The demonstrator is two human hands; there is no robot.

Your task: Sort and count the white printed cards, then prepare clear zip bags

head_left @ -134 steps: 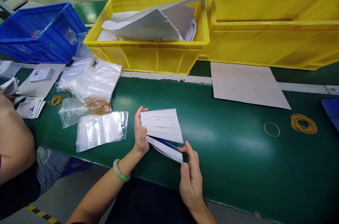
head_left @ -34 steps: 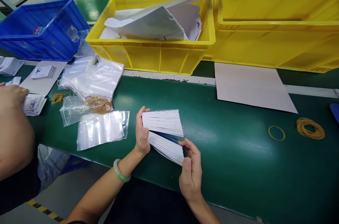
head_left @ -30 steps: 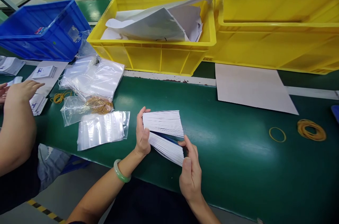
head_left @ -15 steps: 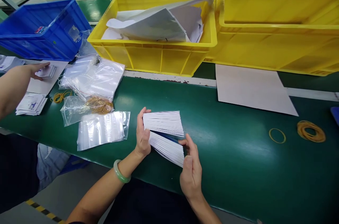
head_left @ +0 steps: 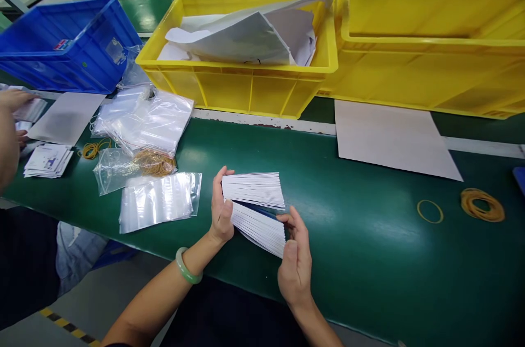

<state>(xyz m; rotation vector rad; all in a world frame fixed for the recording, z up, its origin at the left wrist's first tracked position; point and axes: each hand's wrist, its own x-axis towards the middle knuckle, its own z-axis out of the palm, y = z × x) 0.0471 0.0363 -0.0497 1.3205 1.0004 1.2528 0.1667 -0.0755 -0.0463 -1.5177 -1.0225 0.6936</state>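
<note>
Two fanned bundles of white folded leaflets, an upper bundle [head_left: 253, 190] and a lower bundle [head_left: 259, 229], rest between my hands above the green table. My left hand [head_left: 222, 210] is closed around their left ends, with the thumb at the gap between them. At the lower bundle's right end, my right hand [head_left: 296, 259] grips with fingers behind it and thumb in front. A dark blue strip shows between the bundles. Left of my hands lies a stack of clear plastic bags [head_left: 158, 202].
A co-worker's hand [head_left: 16, 99] handles papers at far left, near a stack of printed leaflets [head_left: 49, 160]. Rubber bands [head_left: 482, 206] and a grey-white board [head_left: 394, 136] lie to the right. A yellow bin [head_left: 246, 87] with papers and a blue bin [head_left: 61, 70] line the back.
My hands and the leaflets have stayed nearly still. The co-worker's hand has moved left off the board, and the small stack there is gone from it.
</note>
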